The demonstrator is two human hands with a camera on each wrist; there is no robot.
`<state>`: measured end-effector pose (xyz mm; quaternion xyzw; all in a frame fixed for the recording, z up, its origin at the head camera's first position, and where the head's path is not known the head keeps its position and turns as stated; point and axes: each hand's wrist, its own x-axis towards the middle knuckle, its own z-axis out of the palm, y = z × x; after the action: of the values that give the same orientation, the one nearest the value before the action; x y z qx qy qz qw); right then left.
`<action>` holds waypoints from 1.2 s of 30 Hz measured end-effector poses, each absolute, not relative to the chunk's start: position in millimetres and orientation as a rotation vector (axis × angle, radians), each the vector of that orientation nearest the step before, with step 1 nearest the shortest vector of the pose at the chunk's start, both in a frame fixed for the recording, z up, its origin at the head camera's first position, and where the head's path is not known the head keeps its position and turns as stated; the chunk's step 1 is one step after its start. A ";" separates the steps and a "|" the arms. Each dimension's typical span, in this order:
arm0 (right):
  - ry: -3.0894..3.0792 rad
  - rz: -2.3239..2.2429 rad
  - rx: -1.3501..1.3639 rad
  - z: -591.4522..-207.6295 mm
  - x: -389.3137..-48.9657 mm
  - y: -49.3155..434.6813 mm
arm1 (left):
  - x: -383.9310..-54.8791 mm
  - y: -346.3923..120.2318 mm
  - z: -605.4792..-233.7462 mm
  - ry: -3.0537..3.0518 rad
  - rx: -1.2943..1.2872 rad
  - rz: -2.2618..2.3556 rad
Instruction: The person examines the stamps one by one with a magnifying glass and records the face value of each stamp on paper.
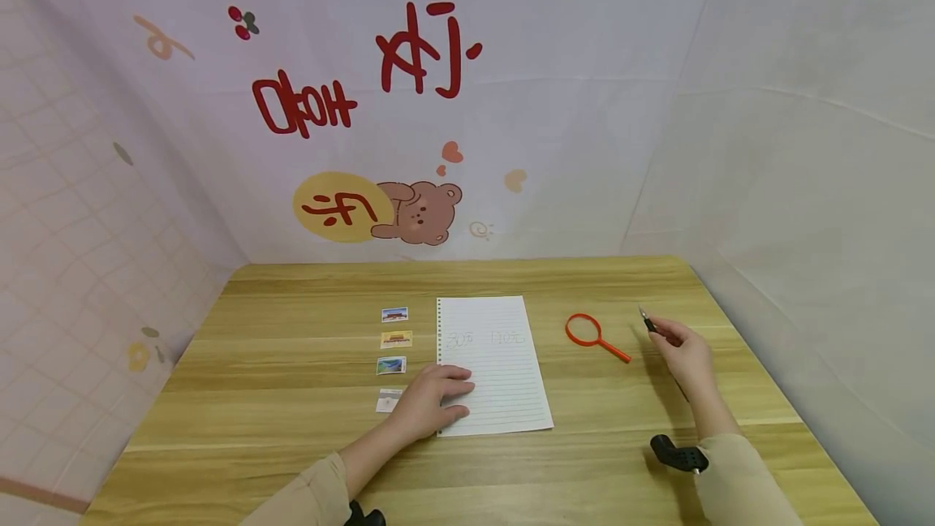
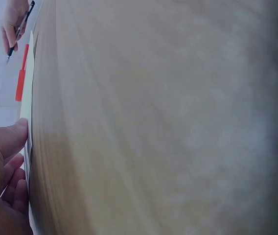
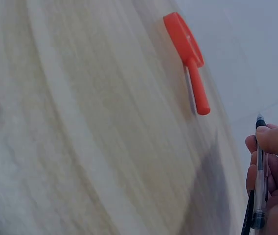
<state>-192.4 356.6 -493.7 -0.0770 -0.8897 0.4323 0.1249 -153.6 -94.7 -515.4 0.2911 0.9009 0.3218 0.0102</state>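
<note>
- apparently the writing is partway along: the lined sheet [image 1: 504, 396] bears two short groups of handwriting [image 1: 507, 338] in its upper half, and the ruled lines below look unwritten where the left hand [image 1: 437, 400] doesn't cover them. whether more is wanted, i can't tell.
- the left hand lies with loosely extended fingers on the sheet's lower left, seemingly steadying it.
- the right hand [image 1: 687, 355] pinches a pen [image 3: 260, 181] between thumb and fingers, well right of the sheet, its tip pointing away from the paper, so no stroke is being made.
- four stamps [image 1: 397, 339] stand in a column left of the sheet; the lowest is just beside the left hand, contact unclear.
- the red magnifying glass [image 1: 615, 352] lies between sheet and pen, so a low path back to the paper could knock it.
- bare wood shows widest on the table [image 1: 277, 380] left of the stamps; the right hand is near the right edge, with pale cloth [image 1: 818, 209] beyond.
</note>
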 end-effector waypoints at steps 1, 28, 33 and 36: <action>-2.601 1.235 -0.225 -494.8 -192.8 357.2 | -153.6 -94.7 -516.0 2.815 0.909 1.000; -2.647 0.994 -0.375 -516.1 -200.3 362.6 | -153.7 -93.6 -520.5 2.837 0.927 0.990; -2.639 0.959 -0.398 -516.2 -200.0 359.6 | -153.8 -93.8 -520.1 2.828 0.930 1.000; -2.648 0.951 -0.401 -517.6 -199.8 359.8 | -153.7 -93.7 -519.7 2.822 0.933 1.005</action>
<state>-199.8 359.8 -517.6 -0.1394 -0.9213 0.3308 0.1492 -153.7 -93.7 -519.7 0.2973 0.8994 0.3204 0.0020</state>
